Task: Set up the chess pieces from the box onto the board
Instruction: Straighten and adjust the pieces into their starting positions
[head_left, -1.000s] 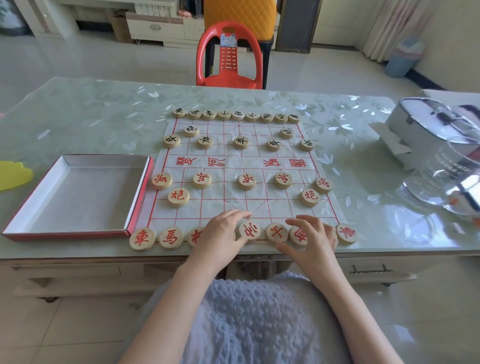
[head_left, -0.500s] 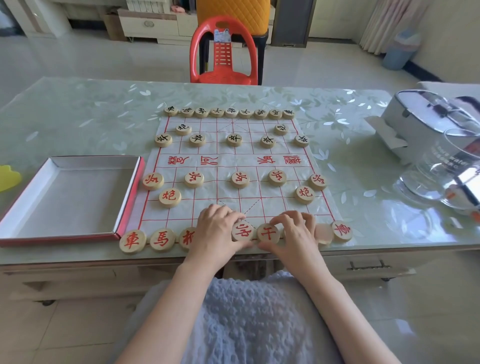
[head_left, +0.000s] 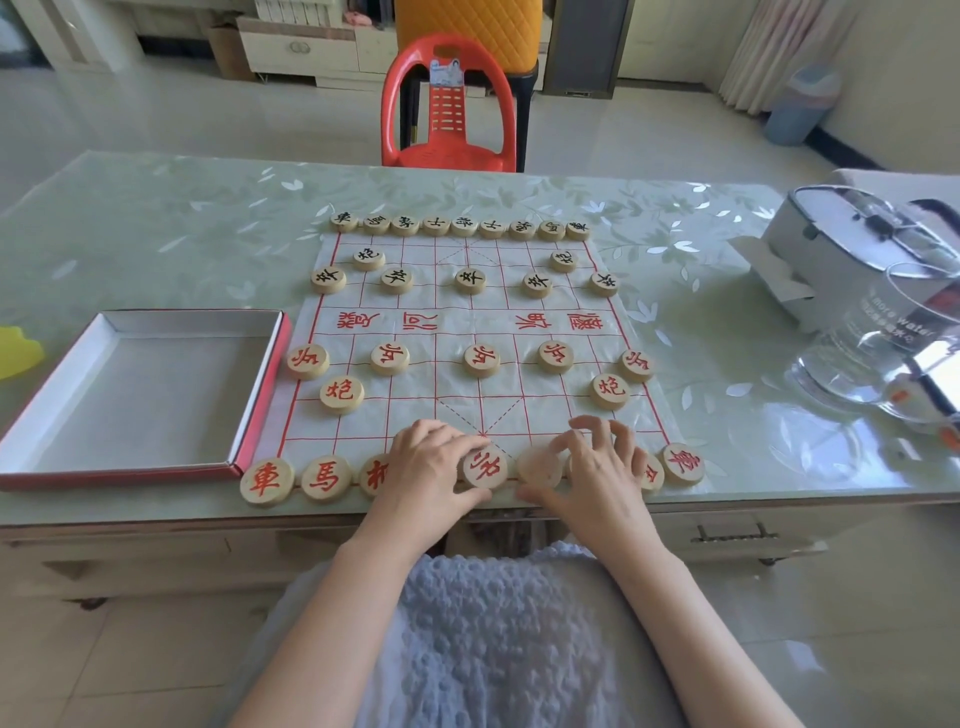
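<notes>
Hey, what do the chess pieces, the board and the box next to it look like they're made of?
Chess pieces: likely pale wood, smooth discs with red or black characters.
Board: thin white cloth or plastic sheet, creased, printed red lines.
Box: probably cardboard, red outside, white inside, thin walls.

Pale blue-grey nubbly knit garment (head_left: 483, 649)
</notes>
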